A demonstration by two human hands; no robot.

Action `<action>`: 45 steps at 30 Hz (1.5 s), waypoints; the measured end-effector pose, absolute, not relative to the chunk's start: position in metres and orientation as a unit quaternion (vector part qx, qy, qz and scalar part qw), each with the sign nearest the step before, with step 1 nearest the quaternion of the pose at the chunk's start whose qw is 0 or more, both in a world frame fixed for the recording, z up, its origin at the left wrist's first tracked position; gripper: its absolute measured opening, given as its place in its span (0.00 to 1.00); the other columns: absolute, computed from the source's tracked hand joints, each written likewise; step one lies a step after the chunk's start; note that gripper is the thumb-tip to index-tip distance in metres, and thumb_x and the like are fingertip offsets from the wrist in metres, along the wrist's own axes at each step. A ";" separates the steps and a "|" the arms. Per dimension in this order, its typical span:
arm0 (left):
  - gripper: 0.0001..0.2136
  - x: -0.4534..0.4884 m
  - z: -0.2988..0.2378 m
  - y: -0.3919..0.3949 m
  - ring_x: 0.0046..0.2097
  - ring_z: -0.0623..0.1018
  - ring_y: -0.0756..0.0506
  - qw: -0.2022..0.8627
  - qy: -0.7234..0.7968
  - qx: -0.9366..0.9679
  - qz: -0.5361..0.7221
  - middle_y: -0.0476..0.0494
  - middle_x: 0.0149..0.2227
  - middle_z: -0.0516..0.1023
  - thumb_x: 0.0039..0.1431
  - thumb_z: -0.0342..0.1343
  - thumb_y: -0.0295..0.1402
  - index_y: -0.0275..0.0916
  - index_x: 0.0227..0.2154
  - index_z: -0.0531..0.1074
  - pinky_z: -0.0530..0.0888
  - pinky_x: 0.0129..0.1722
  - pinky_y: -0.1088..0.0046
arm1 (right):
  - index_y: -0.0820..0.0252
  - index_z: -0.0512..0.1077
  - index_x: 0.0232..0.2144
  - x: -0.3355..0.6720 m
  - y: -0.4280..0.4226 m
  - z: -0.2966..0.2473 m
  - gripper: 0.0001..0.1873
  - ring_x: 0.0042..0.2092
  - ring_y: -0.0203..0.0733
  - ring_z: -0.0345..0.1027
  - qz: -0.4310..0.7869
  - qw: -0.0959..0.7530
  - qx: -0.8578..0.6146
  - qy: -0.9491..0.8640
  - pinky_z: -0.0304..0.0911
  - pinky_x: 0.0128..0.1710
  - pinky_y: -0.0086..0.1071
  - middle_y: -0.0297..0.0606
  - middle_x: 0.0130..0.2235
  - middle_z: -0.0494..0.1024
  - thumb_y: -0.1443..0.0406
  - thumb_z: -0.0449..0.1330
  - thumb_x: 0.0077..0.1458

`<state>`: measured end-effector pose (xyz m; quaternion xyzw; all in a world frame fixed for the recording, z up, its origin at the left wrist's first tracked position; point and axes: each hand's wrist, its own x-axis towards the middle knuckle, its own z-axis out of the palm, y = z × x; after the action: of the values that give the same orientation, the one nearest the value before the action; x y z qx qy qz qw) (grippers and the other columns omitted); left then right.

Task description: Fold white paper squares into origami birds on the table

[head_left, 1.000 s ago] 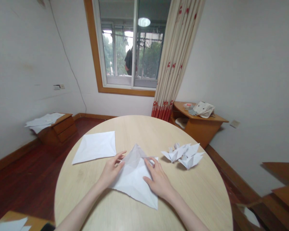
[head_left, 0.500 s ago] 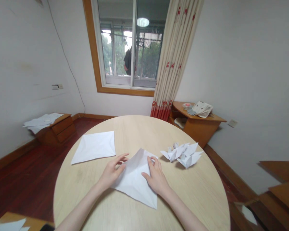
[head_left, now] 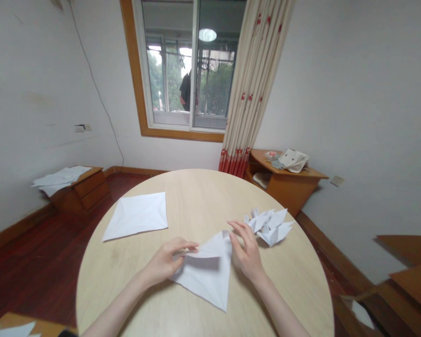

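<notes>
A white sheet of paper [head_left: 206,276] lies on the table in front of me, its far part bent over toward me as a raised flap. My left hand [head_left: 169,261] has the left side of the sheet between its thumb and fingers, the fingers reaching along the fold. My right hand [head_left: 247,255] is at the sheet's right edge, thumb beside the curled far corner, fingers apart and curved above it. Close beyond the right hand stand several folded paper pieces [head_left: 274,229] with pointed tips, grouped together.
A flat stack of white paper [head_left: 136,215] lies at the left of the round wooden table [head_left: 196,192]. Behind are a low drawer cabinet [head_left: 91,189] with papers on it, a corner cabinet [head_left: 287,187] holding a cloth bag, and a curtain [head_left: 254,93] beside the window.
The sheet's far part has come down toward me into a fold. My left hand moved right and nearer with it; my right hand moved right, off the sheet's face to its edge.
</notes>
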<state>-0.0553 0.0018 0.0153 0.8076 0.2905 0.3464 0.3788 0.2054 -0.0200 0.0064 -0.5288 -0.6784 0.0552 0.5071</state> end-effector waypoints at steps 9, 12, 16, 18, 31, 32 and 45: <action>0.19 -0.053 0.020 -0.002 0.45 0.76 0.42 0.401 0.267 0.832 0.274 0.44 0.43 0.79 0.47 0.56 0.24 0.43 0.44 0.77 0.70 0.48 0.65 | 0.53 0.69 0.53 0.209 -0.021 0.006 0.19 0.57 0.45 0.63 0.087 0.399 -0.486 -0.772 0.52 0.60 0.49 0.41 0.54 0.73 0.58 0.45 0.65; 0.13 -0.052 0.023 -0.004 0.46 0.75 0.42 0.413 0.262 0.828 0.273 0.43 0.43 0.79 0.54 0.58 0.31 0.43 0.42 0.78 0.69 0.49 0.66 | 0.53 0.69 0.52 0.209 -0.022 0.006 0.19 0.56 0.45 0.64 0.091 0.370 -0.491 -0.784 0.49 0.61 0.51 0.41 0.52 0.75 0.59 0.46 0.65; 0.10 -0.051 0.023 -0.003 0.46 0.76 0.43 0.426 0.273 0.818 0.273 0.43 0.42 0.80 0.59 0.56 0.36 0.43 0.41 0.78 0.69 0.49 0.68 | 0.55 0.72 0.48 0.208 -0.023 0.005 0.17 0.53 0.46 0.66 0.092 0.351 -0.498 -0.788 0.52 0.58 0.50 0.42 0.50 0.76 0.60 0.48 0.64; 0.10 -0.051 0.021 -0.002 0.45 0.76 0.43 0.426 0.288 0.814 0.270 0.43 0.41 0.80 0.61 0.54 0.37 0.42 0.40 0.79 0.69 0.48 0.68 | 0.55 0.74 0.46 0.207 -0.024 0.004 0.15 0.52 0.46 0.66 0.090 0.342 -0.503 -0.788 0.55 0.56 0.49 0.42 0.49 0.76 0.61 0.50 0.63; 0.13 -0.050 0.008 -0.001 0.53 0.73 0.44 0.311 0.322 0.873 0.192 0.45 0.51 0.75 0.61 0.52 0.31 0.44 0.46 0.76 0.66 0.55 0.67 | 0.57 0.76 0.46 0.195 -0.030 -0.001 0.15 0.54 0.48 0.65 0.124 0.224 -0.510 -0.821 0.58 0.56 0.45 0.42 0.52 0.75 0.66 0.55 0.57; 0.13 -0.050 0.008 -0.001 0.53 0.73 0.44 0.303 0.323 0.877 0.187 0.45 0.52 0.75 0.61 0.52 0.31 0.44 0.47 0.75 0.66 0.56 0.67 | 0.57 0.75 0.47 0.195 -0.030 -0.001 0.17 0.56 0.48 0.64 0.126 0.214 -0.512 -0.822 0.57 0.57 0.46 0.42 0.53 0.74 0.66 0.55 0.57; 0.14 -0.039 0.008 -0.012 0.52 0.75 0.40 0.146 0.327 0.925 0.126 0.42 0.54 0.74 0.65 0.48 0.32 0.42 0.51 0.72 0.71 0.52 0.62 | 0.57 0.53 0.64 0.189 -0.027 -0.006 0.30 0.68 0.45 0.38 0.171 0.070 -0.509 -0.841 0.39 0.66 0.46 0.42 0.67 0.48 0.52 0.48 0.64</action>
<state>-0.0389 -0.0115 0.0081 0.9253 0.3266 0.1263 0.1459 0.1888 -0.0272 -0.0058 -0.5086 -0.8408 0.1714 0.0704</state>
